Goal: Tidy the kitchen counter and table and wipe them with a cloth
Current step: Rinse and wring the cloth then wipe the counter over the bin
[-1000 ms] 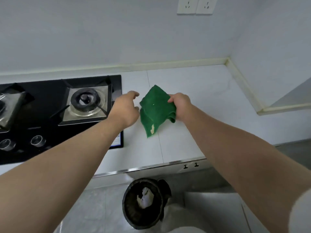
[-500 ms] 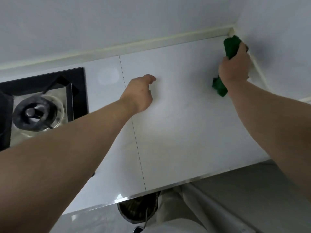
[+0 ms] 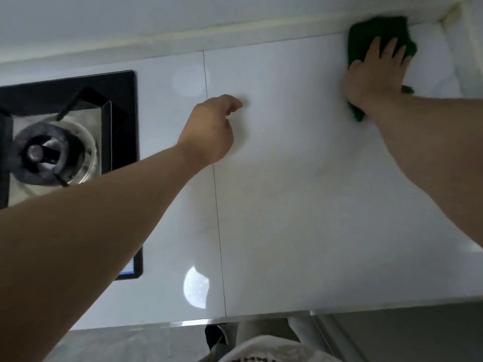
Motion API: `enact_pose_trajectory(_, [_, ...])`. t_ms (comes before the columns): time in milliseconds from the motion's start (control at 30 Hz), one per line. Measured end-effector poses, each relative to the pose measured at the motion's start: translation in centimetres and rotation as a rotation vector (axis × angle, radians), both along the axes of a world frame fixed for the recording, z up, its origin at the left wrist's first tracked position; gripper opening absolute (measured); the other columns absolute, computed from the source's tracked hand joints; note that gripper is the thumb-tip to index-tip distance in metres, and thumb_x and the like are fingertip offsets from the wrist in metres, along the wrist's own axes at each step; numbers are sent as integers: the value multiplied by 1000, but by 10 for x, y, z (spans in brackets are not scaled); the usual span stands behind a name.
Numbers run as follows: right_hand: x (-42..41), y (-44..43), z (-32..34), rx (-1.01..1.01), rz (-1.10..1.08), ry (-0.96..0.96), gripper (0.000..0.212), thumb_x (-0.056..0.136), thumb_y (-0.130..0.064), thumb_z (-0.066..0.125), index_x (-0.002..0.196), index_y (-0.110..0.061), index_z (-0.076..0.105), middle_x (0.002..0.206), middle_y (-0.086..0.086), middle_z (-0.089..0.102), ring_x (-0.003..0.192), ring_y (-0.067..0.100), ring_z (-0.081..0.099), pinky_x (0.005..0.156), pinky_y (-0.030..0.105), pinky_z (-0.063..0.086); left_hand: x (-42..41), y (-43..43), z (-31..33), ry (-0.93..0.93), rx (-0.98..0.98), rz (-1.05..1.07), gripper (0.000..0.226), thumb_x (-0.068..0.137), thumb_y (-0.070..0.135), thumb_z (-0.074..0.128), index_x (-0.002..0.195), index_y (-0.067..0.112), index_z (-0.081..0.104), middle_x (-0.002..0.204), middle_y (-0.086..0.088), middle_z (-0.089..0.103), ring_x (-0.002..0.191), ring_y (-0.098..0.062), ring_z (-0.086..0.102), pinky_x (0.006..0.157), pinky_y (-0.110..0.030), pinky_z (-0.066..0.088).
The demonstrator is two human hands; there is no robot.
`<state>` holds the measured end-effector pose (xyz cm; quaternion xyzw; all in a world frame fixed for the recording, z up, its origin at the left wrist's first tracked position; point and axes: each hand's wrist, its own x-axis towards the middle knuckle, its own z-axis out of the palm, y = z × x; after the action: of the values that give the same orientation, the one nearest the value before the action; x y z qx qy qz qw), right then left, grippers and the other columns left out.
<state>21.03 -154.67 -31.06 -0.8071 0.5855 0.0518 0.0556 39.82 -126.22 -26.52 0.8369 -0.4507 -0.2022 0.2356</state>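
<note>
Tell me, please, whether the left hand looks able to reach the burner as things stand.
Probably yes. The left hand holds nothing, just right of the hob, and nothing stands between it and the burner. The right hand and cloth are away in the far corner.

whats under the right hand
A green cloth, pressed flat on the white counter by the right hand near the back corner. The cloth's middle beneath the palm is covered.

White counter (image 3: 300,192), black gas hob (image 3: 122,105) at left, green cloth (image 3: 376,32) in far corner
</note>
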Motion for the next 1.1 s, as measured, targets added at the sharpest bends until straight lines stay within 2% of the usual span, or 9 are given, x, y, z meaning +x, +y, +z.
enact_pose_trajectory(100, [70, 52, -1, 24, 256, -74, 66, 101, -36, 22, 159, -7, 12, 163, 24, 13, 150, 44, 11, 124, 52, 7, 24, 18, 5, -32, 32, 87, 56, 87, -8, 37, 131, 20, 60, 130, 1, 62, 120, -11, 57, 99, -12, 39])
enact_pose_trajectory(200, [111, 116, -3, 65, 555, -108, 65, 99, -34, 26, 158, -8, 18, 163, 22, 16, 149, 44, 14, 124, 52, 9, 37, 38, 12, -42, 109, 161, 64, 86, -11, 36, 137, 23, 55, 138, 2, 56, 126, -13, 53, 97, -11, 36])
enact_pose_trajectory(467, [79, 207, 0, 150, 879, -89, 75, 93, -45, 10, 159, -10, 20, 165, 19, 14, 151, 41, 11, 125, 49, 6, 18, 98, 11, -59, 178, 26, 83, 77, -17, 36, 148, 26, 43, 150, 1, 45, 136, -18, 44, 108, -19, 34])
enact_pose_trajectory(600, [40, 268, -3, 143, 954, -54, 68, 98, -42, 16, 159, -12, 19, 166, 15, 12, 153, 36, 6, 125, 48, 7, -9, 121, 12, -52, 119, -77, 72, 81, -12, 40, 144, 21, 49, 139, -5, 55, 125, -24, 52, 105, -32, 45])
enact_pose_trajectory(700, [11, 324, -2, 144, 1001, -58, 64, 102, -41, 21, 158, -11, 23, 166, 15, 12, 154, 34, 3, 125, 48, 6, -27, 154, 7, -110, 49, -168, 55, 84, -4, 50, 134, 17, 60, 120, -8, 61, 111, -28, 57, 92, -37, 51])
enact_pose_trajectory(833, [-19, 406, -2, 198, 1053, -123, 64, 103, -47, 27, 155, -11, 31, 165, 14, 15, 154, 33, 2, 124, 50, 8, -47, 218, -6, -224, 154, -181, 28, 85, 8, 63, 111, 15, 73, 107, -4, 54, 94, -27, 55, 74, -42, 55])
enact_pose_trajectory(967, [-41, 463, -5, 204, 1067, -151, 63, 103, -49, 29, 155, -14, 31, 165, 12, 17, 154, 31, 2, 125, 49, 7, -73, 270, -4, -275, 264, -255, 21, 82, 8, 61, 100, 9, 72, 112, -6, 52, 92, -28, 56, 74, -43, 55])
enact_pose_trajectory(1033, [-50, 482, -6, 206, 1068, -168, 58, 104, -44, 30, 155, -16, 33, 165, 11, 18, 154, 31, 4, 125, 48, 6, -86, 289, 1, -266, 313, -260, 23, 83, 9, 59, 101, 12, 72, 111, -5, 55, 94, -26, 57, 78, -40, 54])
enact_pose_trajectory(1100, [-60, 500, -6, 192, 1088, -185, 52, 104, -35, 40, 152, -14, 39, 163, 12, 24, 153, 34, 12, 124, 50, 13, -99, 307, 6, -243, 352, -248, 23, 82, 11, 58, 101, 14, 71, 107, -4, 57, 94, -23, 57, 80, -36, 53])
